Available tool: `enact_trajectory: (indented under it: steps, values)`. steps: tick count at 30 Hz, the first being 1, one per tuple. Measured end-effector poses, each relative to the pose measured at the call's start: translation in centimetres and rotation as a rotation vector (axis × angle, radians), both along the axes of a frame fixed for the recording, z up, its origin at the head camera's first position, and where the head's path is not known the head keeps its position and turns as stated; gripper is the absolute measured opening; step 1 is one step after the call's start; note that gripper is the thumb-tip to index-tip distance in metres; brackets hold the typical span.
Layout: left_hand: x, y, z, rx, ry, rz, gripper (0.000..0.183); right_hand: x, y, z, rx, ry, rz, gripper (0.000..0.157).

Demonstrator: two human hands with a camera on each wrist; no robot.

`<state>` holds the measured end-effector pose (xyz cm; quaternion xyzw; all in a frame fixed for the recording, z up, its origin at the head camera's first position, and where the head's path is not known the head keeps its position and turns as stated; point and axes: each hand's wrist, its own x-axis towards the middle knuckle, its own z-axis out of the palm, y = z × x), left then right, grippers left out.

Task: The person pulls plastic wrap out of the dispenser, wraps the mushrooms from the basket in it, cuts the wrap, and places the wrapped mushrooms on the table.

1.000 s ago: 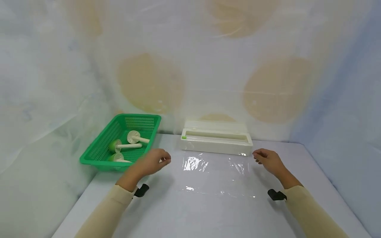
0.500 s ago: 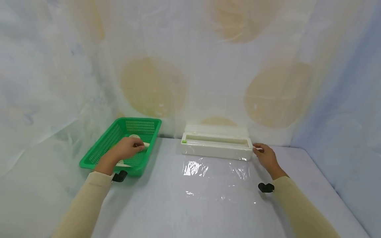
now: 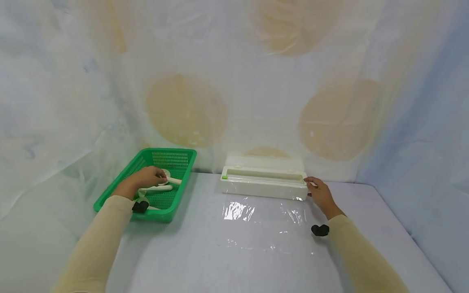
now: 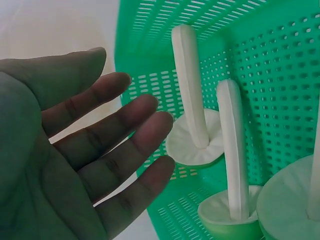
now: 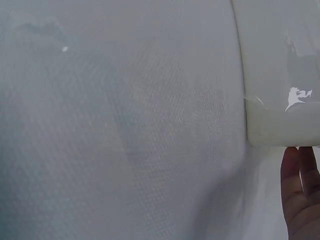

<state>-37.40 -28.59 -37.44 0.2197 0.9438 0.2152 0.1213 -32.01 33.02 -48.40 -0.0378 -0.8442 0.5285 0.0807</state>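
Observation:
My left hand (image 3: 148, 178) reaches over the green basket (image 3: 181, 194). In the left wrist view its fingers (image 4: 125, 150) are spread and fairly straight, with nothing held, just beside mushroom-shaped pieces. Each piece has a white stem (image 4: 190, 85), a pleated white underside and, where visible, a green cap (image 4: 232, 231). At the right end of the white cling film dispenser (image 3: 264, 189), my right hand (image 3: 319, 194) touches the box with its fingertips. The right wrist view shows extended fingers (image 5: 292, 175) against the box end. Clear film (image 3: 253, 230) stretches from the dispenser toward me over the table.
The dispenser's lid (image 3: 265, 162) stands raised behind it, and a small green cutter slide (image 3: 224, 177) sits at its left end. A pale table (image 3: 205, 260) lies below, with patterned sheeting (image 3: 264, 81) hanging behind and at both sides.
The left hand has moved left from above the table to over the basket's pieces. The right hand has moved forward from beside the film to touch the dispenser's right end.

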Motion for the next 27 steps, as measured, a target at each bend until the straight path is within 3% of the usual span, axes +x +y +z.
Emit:
enact_trajectory:
  steps: [6, 15, 21, 27]
  values:
    - [-0.8, 0.0, -0.2, -0.004, -0.032, 0.022, 0.035, 0.1, -0.1, -0.3, -0.034, -0.023, 0.001, 0.037]
    - [-2.9, 0.9, -0.4, -0.007, -0.108, 0.073, 0.041, 0.6, 0.1, -0.6, 0.001, 0.007, -0.024, 0.046]
    - [-4.1, 0.5, -1.4, -0.005, -0.19, 0.231, 0.039, 0.7, 0.4, -0.7, -0.023, 0.017, -0.037, 0.051]
    - [-4.9, -0.6, -3.0, 0.087, -0.268, 0.41, 0.042, 1.1, 0.5, -0.6, -0.035, 0.01, -0.039, 0.051]
